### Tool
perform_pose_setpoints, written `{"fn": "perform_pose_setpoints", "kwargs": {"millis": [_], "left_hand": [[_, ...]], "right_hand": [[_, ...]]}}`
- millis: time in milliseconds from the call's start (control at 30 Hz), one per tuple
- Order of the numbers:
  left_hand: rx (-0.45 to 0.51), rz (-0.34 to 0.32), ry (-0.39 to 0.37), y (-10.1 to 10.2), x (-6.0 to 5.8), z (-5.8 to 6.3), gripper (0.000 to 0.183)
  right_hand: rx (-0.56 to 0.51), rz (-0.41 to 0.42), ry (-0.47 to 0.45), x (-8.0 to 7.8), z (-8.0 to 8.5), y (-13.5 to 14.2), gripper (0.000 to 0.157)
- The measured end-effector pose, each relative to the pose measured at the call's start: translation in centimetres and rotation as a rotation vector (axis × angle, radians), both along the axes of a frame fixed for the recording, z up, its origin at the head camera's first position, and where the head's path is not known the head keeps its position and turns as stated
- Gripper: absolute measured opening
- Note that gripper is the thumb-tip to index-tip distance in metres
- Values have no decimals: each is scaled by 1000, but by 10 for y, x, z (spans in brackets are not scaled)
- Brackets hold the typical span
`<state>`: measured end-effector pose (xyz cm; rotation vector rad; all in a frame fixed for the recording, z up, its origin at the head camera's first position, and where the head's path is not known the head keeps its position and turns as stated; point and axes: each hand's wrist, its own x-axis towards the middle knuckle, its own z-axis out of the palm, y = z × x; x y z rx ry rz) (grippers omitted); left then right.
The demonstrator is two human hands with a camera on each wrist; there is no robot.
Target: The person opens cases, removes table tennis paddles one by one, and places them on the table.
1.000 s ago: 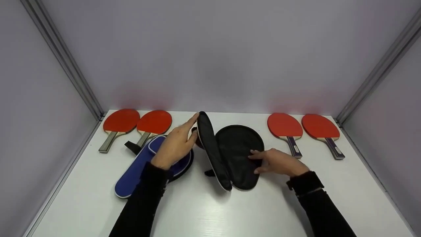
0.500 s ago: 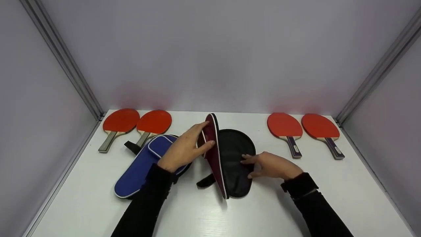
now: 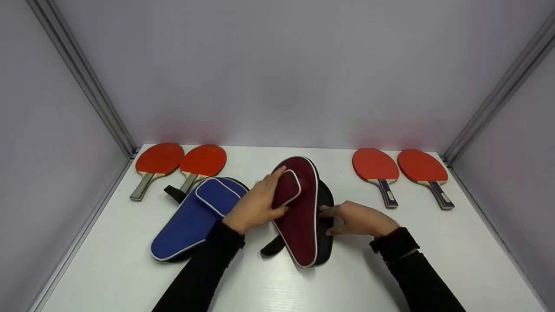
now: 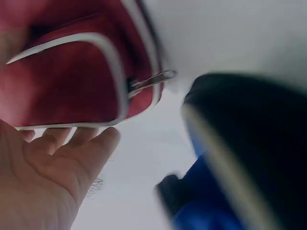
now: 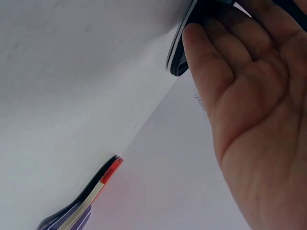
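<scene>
A maroon table tennis paddle case (image 3: 299,225) with white piping and a small zipped pocket (image 4: 72,79) lies near the middle of the table, its flap tilted over the black inner half (image 3: 326,216). My left hand (image 3: 256,201) rests on the maroon flap, fingers along the pocket and thumb below it. My right hand (image 3: 357,219) touches the black half at its right side, fingertips reaching in under the flap. In the right wrist view the palm is turned toward the camera, with the fingers at the case's edge (image 5: 178,60). A black strap (image 3: 273,246) sticks out at the lower left.
A blue paddle case (image 3: 186,229) lies left of the maroon one, beside my left forearm. Two red paddles (image 3: 160,159) (image 3: 204,160) lie at the back left, two more (image 3: 375,164) (image 3: 422,167) at the back right. Grey walls (image 3: 277,78) enclose the white table (image 3: 373,277).
The raised flap has swung down to the right over the black half, so its maroon outside faces up. My left hand has moved right with it; the right hand has shifted slightly left.
</scene>
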<state>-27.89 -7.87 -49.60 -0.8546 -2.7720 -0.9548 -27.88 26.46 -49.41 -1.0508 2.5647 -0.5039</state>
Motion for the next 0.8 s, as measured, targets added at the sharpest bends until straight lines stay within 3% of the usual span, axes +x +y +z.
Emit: {"fn": "perform_pose_setpoints", "kwargs": {"millis": [167, 433, 800], "left_hand": [[-57, 5, 42, 5, 1, -6, 106], [-145, -11, 144, 8, 1, -7, 95], [-174, -52, 155, 15, 5, -9, 80]], "right_hand": [[-4, -4, 28, -4, 1, 10, 47], [-2, -114, 82, -11, 11, 35, 47], [-66, -173, 269, -12, 17, 38, 34]]}}
